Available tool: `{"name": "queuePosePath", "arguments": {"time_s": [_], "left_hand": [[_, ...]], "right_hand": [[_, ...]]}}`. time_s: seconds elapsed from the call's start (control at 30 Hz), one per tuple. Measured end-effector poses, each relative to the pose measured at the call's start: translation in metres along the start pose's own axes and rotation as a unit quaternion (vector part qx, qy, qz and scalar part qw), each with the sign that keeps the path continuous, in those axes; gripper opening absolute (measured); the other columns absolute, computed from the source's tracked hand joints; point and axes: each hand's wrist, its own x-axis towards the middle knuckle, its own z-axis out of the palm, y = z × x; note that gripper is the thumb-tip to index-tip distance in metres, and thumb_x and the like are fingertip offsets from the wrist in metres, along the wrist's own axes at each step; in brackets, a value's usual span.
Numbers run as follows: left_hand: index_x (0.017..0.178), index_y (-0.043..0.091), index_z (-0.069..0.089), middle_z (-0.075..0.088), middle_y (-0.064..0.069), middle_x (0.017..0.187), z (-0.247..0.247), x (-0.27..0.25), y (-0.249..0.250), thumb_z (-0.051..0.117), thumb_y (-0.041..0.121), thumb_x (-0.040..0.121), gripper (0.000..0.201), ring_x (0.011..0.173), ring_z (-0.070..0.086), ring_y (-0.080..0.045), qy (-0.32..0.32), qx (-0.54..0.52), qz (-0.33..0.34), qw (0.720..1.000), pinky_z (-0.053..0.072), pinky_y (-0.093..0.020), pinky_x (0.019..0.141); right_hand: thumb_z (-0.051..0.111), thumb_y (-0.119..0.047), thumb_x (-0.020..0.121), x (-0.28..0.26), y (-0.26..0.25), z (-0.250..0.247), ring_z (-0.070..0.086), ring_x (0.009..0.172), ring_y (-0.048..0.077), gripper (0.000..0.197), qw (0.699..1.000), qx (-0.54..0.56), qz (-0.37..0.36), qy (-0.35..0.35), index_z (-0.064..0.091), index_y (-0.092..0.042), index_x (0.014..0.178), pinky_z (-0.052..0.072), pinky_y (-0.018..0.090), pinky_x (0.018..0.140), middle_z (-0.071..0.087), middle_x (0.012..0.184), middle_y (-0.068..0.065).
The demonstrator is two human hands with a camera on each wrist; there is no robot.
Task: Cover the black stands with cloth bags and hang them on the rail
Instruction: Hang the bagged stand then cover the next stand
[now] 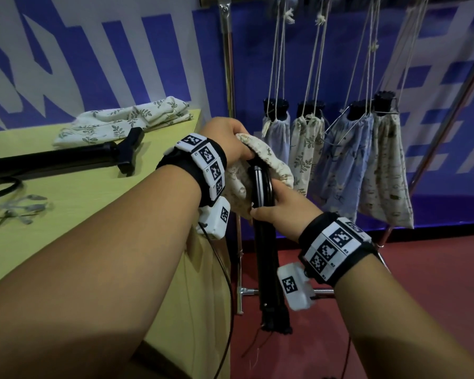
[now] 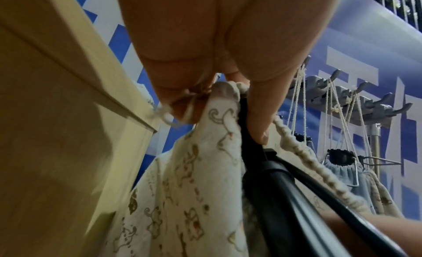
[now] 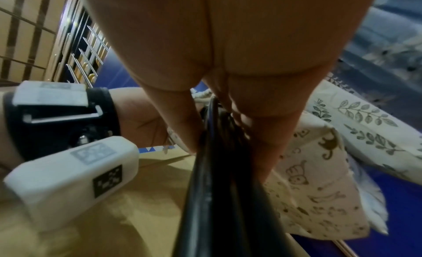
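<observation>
Cream cloth bag [image 1: 260, 162] mouth, pinched by left hand [image 1: 227, 140], caps the upright black stand [image 1: 266, 242] gripped by right hand [image 1: 279, 206]

rail [image 1: 293, 0] cropped, stand [image 1: 268, 269] top — bag-hidden

Right hand [image 3: 228, 91] grips black stand [image 3: 219, 197], fingers [image 3: 271, 152] curled round its folded legs. Cream animal-print cloth bag [image 3: 317, 185] just beside the fingers. Left hand [image 3: 141, 120] at left, wrist camera [image 3: 68, 179] strapped below. Leaf-print bag [image 3: 370, 127] behind.
</observation>
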Motion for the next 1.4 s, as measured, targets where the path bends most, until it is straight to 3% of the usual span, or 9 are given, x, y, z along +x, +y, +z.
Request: {"name": "queuePosePath", "arguments": {"time_s": [0.2, 0.4, 0.6, 0.8, 0.97, 1.1, 1.2, 1.27, 1.4], "left_hand": [[0.098, 0.023, 0.08, 0.077, 0.002, 0.093, 0.0, -0.001, 0.001, 0.089, 0.015, 0.077, 0.023, 0.09, 0.072, -0.015, -0.02, 0.047, -0.01, 0.999, 0.057, -0.029, 0.08], [0.115, 0.022, 0.079, 0.077, -0.002, 0.112, -0.007, 0.0, 0.01, 0.078, 0.01, 0.09, 0.028, 0.107, 0.071, -0.021, -0.091, 0.12, -0.033, 0.988, 0.056, -0.038, 0.1], [0.096, 0.033, 0.081, 0.07, 0.007, 0.105, 0.003, -0.005, 0.005, 0.071, 0.003, 0.088, 0.032, 0.069, 0.06, -0.007, -0.088, 0.095, -0.014, 0.991, 0.047, -0.016, 0.051], [0.1, 0.034, 0.081, 0.069, 0.011, 0.101, 0.007, -0.008, 0.008, 0.067, 0.001, 0.089, 0.038, 0.05, 0.058, 0.002, -0.202, 0.096, -0.003, 0.975, 0.042, -0.013, 0.043], [0.101, 0.037, 0.081, 0.074, 0.009, 0.111, 0.011, -0.008, 0.008, 0.073, 0.006, 0.085, 0.036, 0.089, 0.071, -0.017, -0.262, 0.085, 0.006, 0.961, 0.059, -0.031, 0.075], [0.125, 0.018, 0.071, 0.071, -0.006, 0.125, 0.013, -0.006, 0.001, 0.066, 0.011, 0.098, 0.028, 0.11, 0.068, -0.024, -0.27, 0.069, -0.005, 0.96, 0.057, -0.036, 0.095], [0.111, 0.021, 0.058, 0.063, 0.009, 0.09, 0.011, -0.006, -0.002, 0.073, 0.014, 0.095, 0.023, 0.078, 0.062, -0.007, -0.251, 0.104, 0.041, 0.962, 0.048, -0.009, 0.063], [0.097, 0.025, 0.061, 0.064, 0.017, 0.079, 0.013, -0.006, 0.0, 0.081, 0.019, 0.089, 0.022, 0.072, 0.06, -0.001, -0.261, 0.096, 0.045, 0.96, 0.045, -0.007, 0.058], [0.116, 0.039, 0.074, 0.078, 0.015, 0.109, 0.021, -0.011, -0.001, 0.091, 0.032, 0.073, 0.046, 0.109, 0.071, -0.011, -0.298, 0.028, 0.062, 0.952, 0.056, -0.041, 0.1]], "right_hand": [[0.085, -0.026, 0.085, -0.009, -0.003, 0.003, 0.078, 0.095, 0.019, 0.031, 1.0, 0.016, 0.017, -0.012, 0.074, -0.03, 0.113, 0.06, 0.046, 0.099, 0.081, 0.101, -0.005], [0.081, -0.046, 0.078, -0.012, -0.005, 0.003, 0.076, 0.1, 0.015, 0.047, 0.999, 0.002, 0.02, -0.033, 0.069, -0.039, 0.124, 0.059, 0.044, 0.1, 0.079, 0.109, -0.011], [0.082, -0.033, 0.09, -0.011, -0.002, 0.004, 0.08, 0.098, 0.028, 0.034, 0.991, 0.111, 0.071, -0.018, 0.07, -0.02, 0.119, 0.065, 0.051, 0.091, 0.079, 0.113, 0.01], [0.073, -0.019, 0.101, -0.009, -0.007, 0.001, 0.075, 0.109, 0.046, 0.026, 0.962, 0.249, 0.112, 0.004, 0.068, -0.002, 0.121, 0.061, 0.064, 0.094, 0.075, 0.122, 0.028], [0.065, -0.017, 0.106, -0.009, -0.015, -0.002, 0.079, 0.071, 0.024, 0.03, 0.907, 0.4, 0.127, 0.035, 0.067, 0.003, 0.129, 0.066, 0.036, 0.057, 0.077, 0.108, 0.022], [0.064, -0.022, 0.104, -0.009, -0.021, -0.012, 0.078, 0.092, 0.024, 0.04, 0.855, 0.51, 0.098, -0.001, 0.066, -0.003, 0.139, 0.061, 0.037, 0.099, 0.075, 0.122, 0.016], [0.056, -0.015, 0.107, -0.009, -0.024, -0.02, 0.07, 0.124, 0.032, 0.038, 0.849, 0.519, 0.101, 0.016, 0.065, 0.005, 0.137, 0.05, 0.04, 0.116, 0.069, 0.136, 0.026], [0.052, -0.017, 0.11, -0.008, -0.024, -0.02, 0.067, 0.13, 0.038, 0.038, 0.858, 0.5, 0.121, 0.021, 0.063, -0.001, 0.143, 0.061, 0.041, 0.101, 0.067, 0.139, 0.026], [0.048, -0.037, 0.113, -0.008, -0.021, -0.016, 0.078, 0.075, 0.03, 0.044, 0.889, 0.421, 0.176, 0.04, 0.065, -0.003, 0.136, 0.065, 0.037, 0.058, 0.074, 0.113, 0.022]]}}
